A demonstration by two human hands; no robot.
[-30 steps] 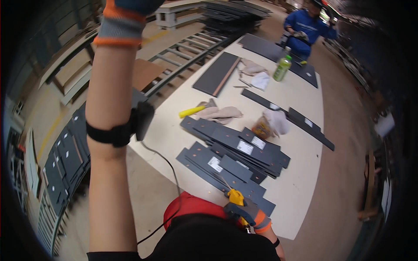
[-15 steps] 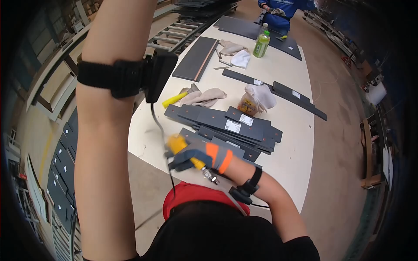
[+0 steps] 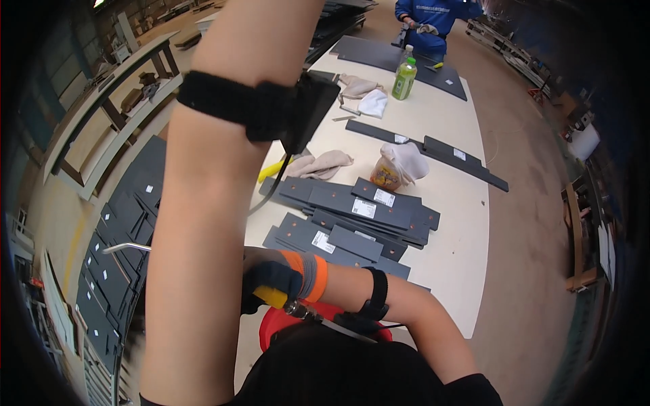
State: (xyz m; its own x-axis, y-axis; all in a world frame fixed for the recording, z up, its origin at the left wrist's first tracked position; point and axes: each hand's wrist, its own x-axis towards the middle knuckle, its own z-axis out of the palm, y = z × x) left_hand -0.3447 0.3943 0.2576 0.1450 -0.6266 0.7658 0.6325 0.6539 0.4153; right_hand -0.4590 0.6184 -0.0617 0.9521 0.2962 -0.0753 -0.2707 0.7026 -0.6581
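Note:
My right hand (image 3: 276, 272), in a dark glove with an orange and grey cuff, grips a yellow air blow gun (image 3: 271, 296) low in front of my body. A hose runs from its metal fitting toward my right side. The gun's thin bent nozzle (image 3: 126, 247) shows left of my left forearm (image 3: 196, 223), which hides its middle part. That forearm is raised, and my left hand lies beyond the upper edge. Beside the right hand, dark grey panels (image 3: 291, 233) with white labels lie on the pale table (image 3: 453, 250).
Behind the panels stand an open bag of small parts (image 3: 387, 177), a cloth (image 3: 325, 164) and a yellow-handled tool (image 3: 272, 169). Farther off are a green bottle (image 3: 405, 80) and a person in blue (image 3: 430, 27). More labelled panels (image 3: 101, 271) lie at left.
My right hand has swung down and left with the air blow gun, whose nozzle now shows past my left forearm. The left forearm has shifted right across the view.

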